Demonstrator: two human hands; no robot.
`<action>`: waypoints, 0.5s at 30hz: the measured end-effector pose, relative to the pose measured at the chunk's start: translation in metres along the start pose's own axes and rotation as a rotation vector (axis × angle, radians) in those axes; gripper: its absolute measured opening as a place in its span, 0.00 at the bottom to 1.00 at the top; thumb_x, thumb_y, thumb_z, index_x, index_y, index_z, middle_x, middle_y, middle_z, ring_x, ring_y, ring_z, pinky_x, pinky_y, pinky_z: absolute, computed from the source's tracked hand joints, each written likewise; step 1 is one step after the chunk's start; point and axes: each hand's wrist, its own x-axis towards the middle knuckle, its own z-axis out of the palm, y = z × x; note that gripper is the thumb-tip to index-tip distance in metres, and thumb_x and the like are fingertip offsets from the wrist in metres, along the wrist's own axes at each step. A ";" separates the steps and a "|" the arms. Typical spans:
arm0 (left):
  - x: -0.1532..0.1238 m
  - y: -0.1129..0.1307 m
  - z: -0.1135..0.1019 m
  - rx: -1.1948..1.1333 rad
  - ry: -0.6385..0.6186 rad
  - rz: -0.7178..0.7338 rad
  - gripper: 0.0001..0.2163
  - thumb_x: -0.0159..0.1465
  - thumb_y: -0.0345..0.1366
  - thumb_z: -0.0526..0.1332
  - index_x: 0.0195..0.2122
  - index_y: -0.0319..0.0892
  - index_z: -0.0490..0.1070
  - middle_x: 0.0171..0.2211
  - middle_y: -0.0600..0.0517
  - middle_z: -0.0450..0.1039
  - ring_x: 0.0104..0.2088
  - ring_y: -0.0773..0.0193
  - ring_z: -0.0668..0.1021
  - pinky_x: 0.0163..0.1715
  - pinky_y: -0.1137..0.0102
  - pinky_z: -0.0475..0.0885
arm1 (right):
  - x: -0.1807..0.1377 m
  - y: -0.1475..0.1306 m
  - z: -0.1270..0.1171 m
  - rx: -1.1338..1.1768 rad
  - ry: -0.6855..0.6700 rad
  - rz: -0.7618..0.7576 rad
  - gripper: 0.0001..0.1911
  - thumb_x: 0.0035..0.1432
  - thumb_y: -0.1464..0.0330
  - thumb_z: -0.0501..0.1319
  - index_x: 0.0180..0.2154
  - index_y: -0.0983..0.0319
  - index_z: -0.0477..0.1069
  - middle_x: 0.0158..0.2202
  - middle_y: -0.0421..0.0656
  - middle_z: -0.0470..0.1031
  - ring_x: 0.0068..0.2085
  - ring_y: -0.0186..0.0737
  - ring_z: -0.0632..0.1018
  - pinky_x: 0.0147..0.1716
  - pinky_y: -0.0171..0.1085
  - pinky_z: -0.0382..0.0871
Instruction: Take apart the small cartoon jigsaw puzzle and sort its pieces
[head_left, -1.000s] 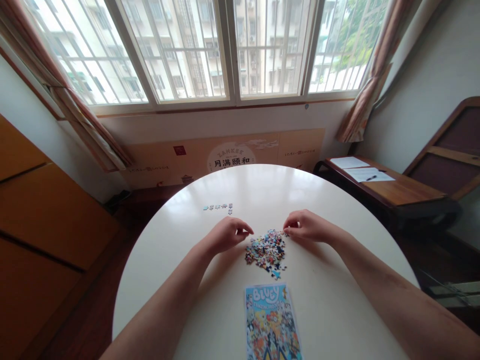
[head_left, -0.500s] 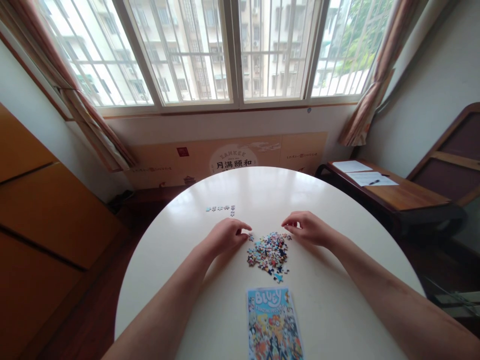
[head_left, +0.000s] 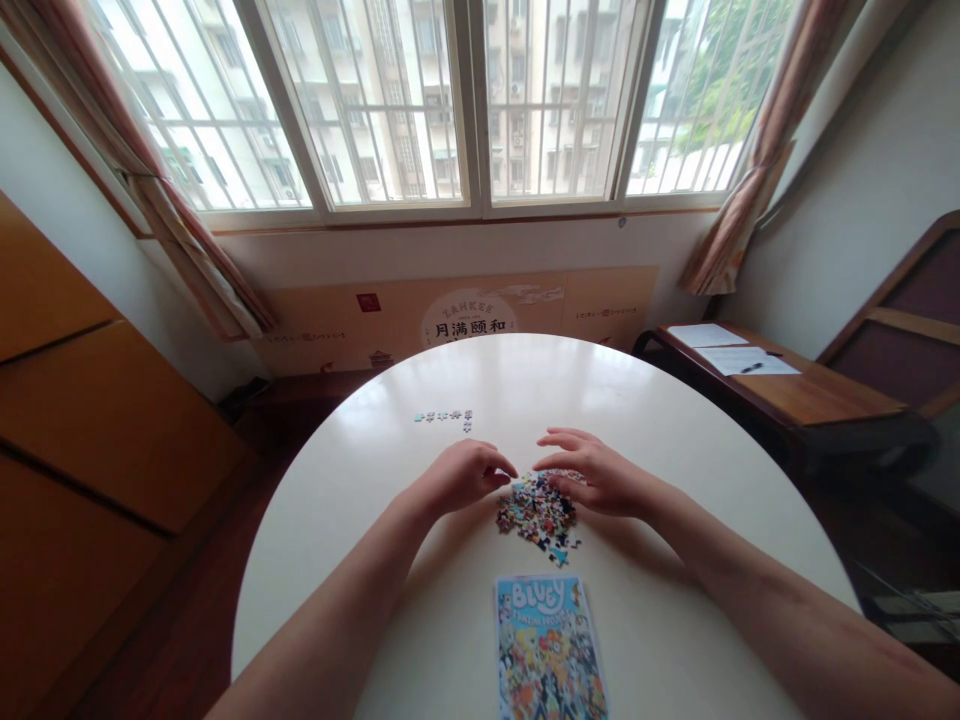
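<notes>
A small heap of loose, colourful puzzle pieces lies in the middle of the round white table. My left hand rests at the heap's upper left edge, fingers curled, thumb and forefinger pinched together; whether a piece sits in the pinch is hidden. My right hand lies over the heap's upper right part with its fingers stretched out and slightly apart, touching the pieces. A printed puzzle picture card lies flat just in front of the heap, near me.
A short row of joined blue pieces lies farther out on the table, to the left. A dark wooden side table with papers and a pen stands at the right. Windows and a cardboard panel line the far wall.
My right hand has moved left from the heap's right edge onto the heap, and its fingers have opened from a pinch. My left hand has shifted only slightly.
</notes>
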 end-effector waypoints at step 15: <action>-0.002 0.005 0.000 0.056 -0.124 -0.009 0.11 0.58 0.33 0.64 0.42 0.51 0.81 0.30 0.54 0.79 0.27 0.65 0.75 0.32 0.72 0.66 | 0.000 -0.003 0.000 0.043 -0.063 -0.003 0.12 0.62 0.65 0.61 0.46 0.50 0.79 0.61 0.43 0.68 0.67 0.53 0.60 0.62 0.58 0.58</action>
